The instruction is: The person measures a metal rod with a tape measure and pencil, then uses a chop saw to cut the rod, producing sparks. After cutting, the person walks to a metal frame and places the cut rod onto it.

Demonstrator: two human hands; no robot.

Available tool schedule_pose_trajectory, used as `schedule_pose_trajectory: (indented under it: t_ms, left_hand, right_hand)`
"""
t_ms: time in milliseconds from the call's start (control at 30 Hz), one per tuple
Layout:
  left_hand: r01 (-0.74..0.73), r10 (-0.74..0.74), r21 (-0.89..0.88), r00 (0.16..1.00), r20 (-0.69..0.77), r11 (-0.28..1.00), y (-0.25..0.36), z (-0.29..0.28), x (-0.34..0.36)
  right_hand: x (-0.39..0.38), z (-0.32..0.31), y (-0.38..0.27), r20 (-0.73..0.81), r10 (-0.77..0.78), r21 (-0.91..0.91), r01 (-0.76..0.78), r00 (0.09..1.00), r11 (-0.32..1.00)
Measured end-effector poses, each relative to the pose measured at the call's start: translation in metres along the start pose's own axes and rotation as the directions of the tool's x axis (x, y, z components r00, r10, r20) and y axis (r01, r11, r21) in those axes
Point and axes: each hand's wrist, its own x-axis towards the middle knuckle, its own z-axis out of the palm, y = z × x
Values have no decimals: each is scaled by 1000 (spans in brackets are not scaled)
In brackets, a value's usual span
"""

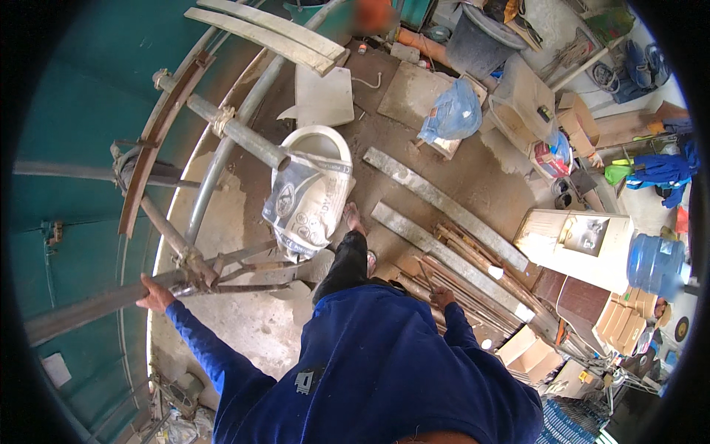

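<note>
My left hand [154, 294] is stretched out to the left, closed round a long grey scaffold pipe [89, 313]. This pipe meets other pipes at a joint bound with cord [190, 259], just right of the hand. Down by my right side, my right hand [443, 297] is closed on a thin, dark, rod-like tool [425, 275]; its exact kind is too small to make out. Ahead of my legs, a white printed sack [309, 200] hangs partly over a round white basin or seat-like rim [325, 135].
Long planks [444, 207] and a bundle of metal rods [481, 307] lie on the floor to the right. A white cabinet [543, 235] and a blue water jug [654, 263] stand farther right. Overhead-height pipes [244, 137] and boards [274, 33] cross the left side, before a green wall [81, 96].
</note>
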Motion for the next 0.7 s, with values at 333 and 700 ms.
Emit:
schedule_pose_trajectory:
  t_ms: [333,700]
  left_hand:
    - [-65,37,-92,959,-283,994,4,17,-4]
    - [352,-341,1,907,-247,936,58,15,-12]
  right_hand:
    - [78,-29,-171,-15,-268,-299,251,963,921]
    - [70,8,-376,-120,-641,-67,638,758,767]
